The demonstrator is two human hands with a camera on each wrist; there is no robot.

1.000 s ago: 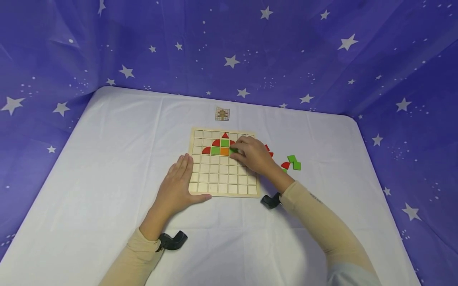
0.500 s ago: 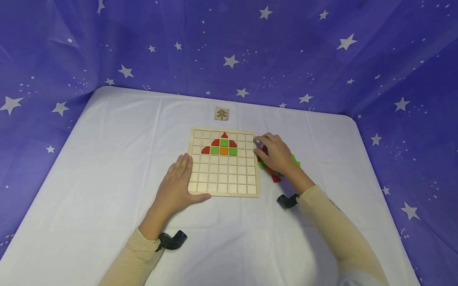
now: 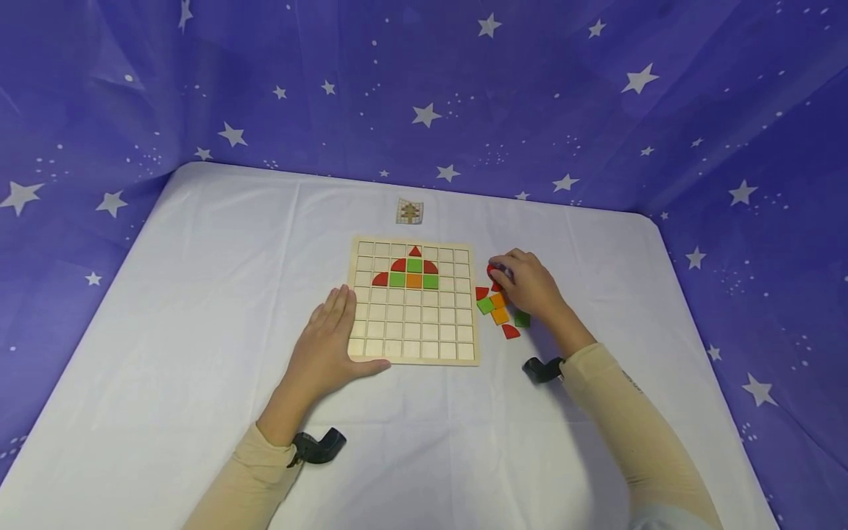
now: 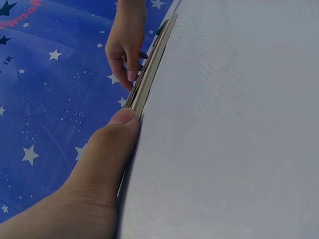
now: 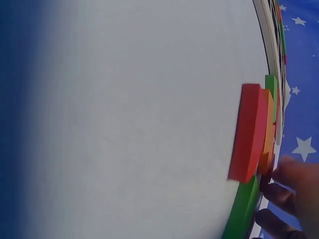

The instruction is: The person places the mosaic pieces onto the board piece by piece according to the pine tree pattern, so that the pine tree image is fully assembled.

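Observation:
In the head view, a wooden grid board (image 3: 412, 324) bears a pattern of coloured tiles: a red triangle (image 3: 415, 252) on top, red quarter-circles and green squares below, and an orange square (image 3: 414, 281) in the middle. My left hand (image 3: 324, 342) lies flat at the board's left side, fingers along its edge and thumb at the near edge. To the right of the board, my right hand (image 3: 530, 283) pinches a red tile (image 3: 492, 271) among the loose pieces; its fingers hide part of the tile. The right wrist view shows those fingers (image 5: 291, 174) beyond a red tile (image 5: 247, 132).
Loose tiles lie just right of the board: an orange square (image 3: 500, 316), a green square (image 3: 486, 305), a red quarter-circle (image 3: 511, 332) and others. A small tree pattern card (image 3: 410, 211) lies behind the board on the white table (image 3: 218, 243). A starry curtain (image 3: 358, 88) hangs behind.
From over the board, where a green tile now sits in the grid, my right hand has moved right to the loose tiles and onto a red one. My left hand has stayed put.

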